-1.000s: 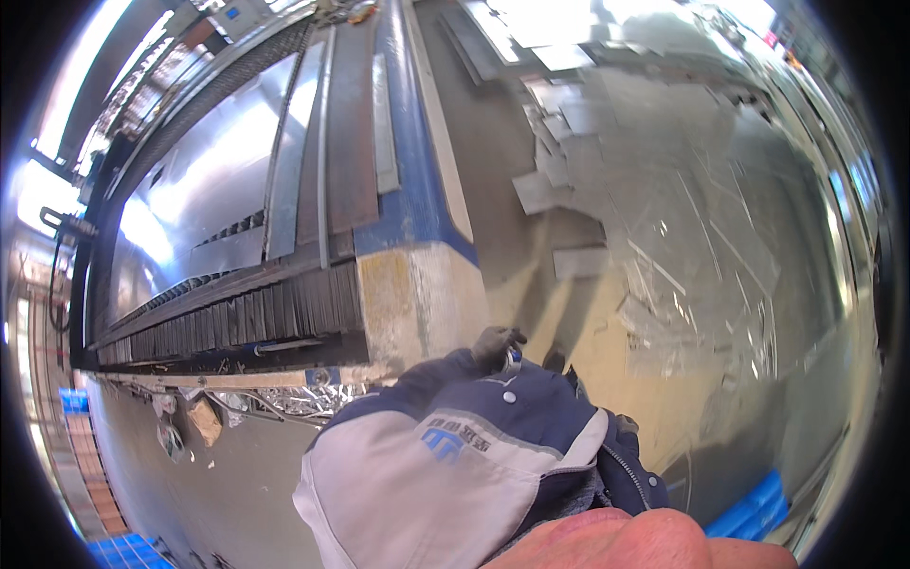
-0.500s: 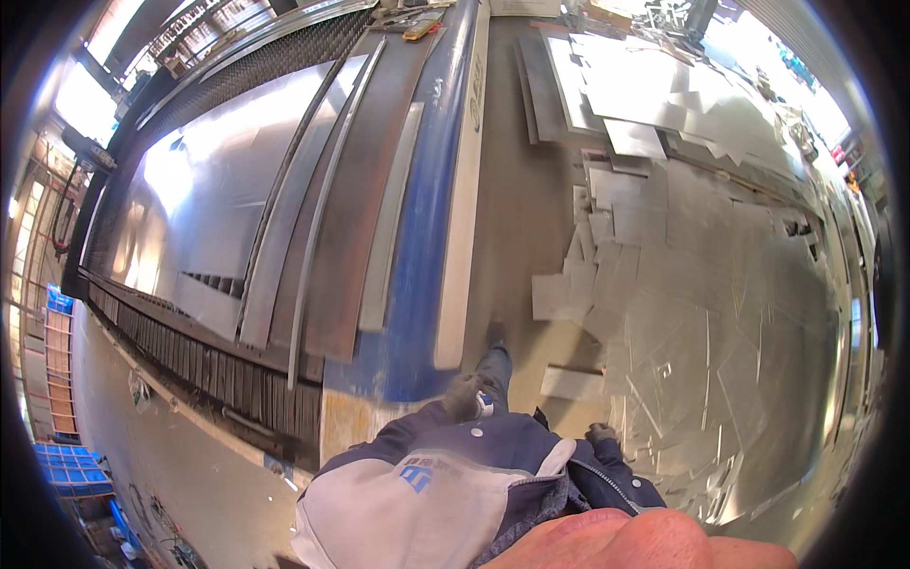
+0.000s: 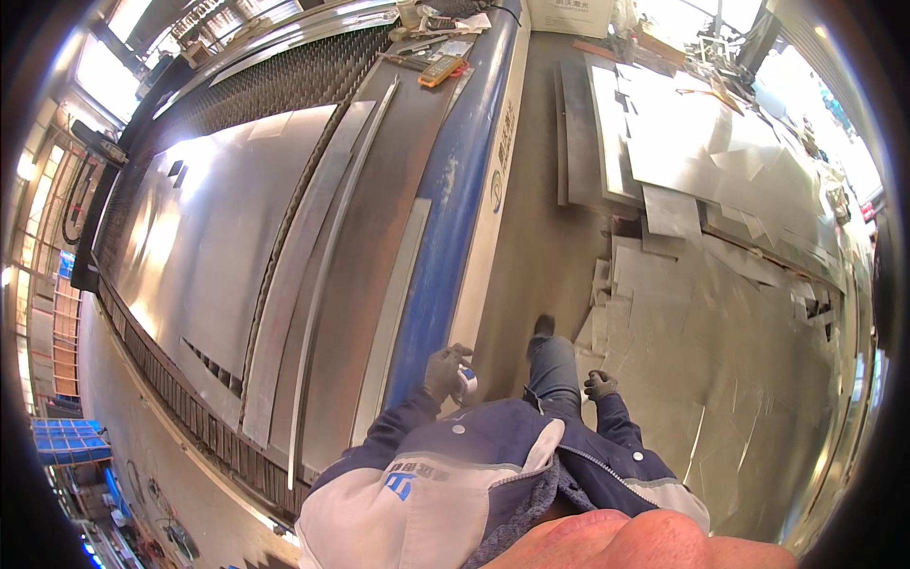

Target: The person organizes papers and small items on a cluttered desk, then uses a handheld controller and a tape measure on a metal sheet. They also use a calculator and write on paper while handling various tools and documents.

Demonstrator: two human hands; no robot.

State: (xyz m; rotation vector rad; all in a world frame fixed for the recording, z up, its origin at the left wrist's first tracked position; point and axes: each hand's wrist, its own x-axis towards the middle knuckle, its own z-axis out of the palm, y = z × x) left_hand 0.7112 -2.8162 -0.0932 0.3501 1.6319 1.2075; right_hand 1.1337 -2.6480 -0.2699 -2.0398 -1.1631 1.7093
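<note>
My left hand, in a dark grey glove, is closed round a small white-and-blue rounded object; its exact kind is unclear. The hand is beside the near end of the blue and pale machine side. On my other side, my gloved right hand hangs low with curled fingers, and whatever may be inside them is hidden. Thin metal sheets lie just beyond that hand. One leg is stretched forward on the floor between machine and sheets.
On the left, the machine's toothed bed carries a large shiny sheet and long metal strips. A yellow handheld device lies at its far end. Stacked sheets stand far right. A floor aisle runs ahead.
I have moved forward along the aisle, with the machine and sheets shifting nearer. Both hands show more plainly now, and the white-and-blue object is still in my left hand.
</note>
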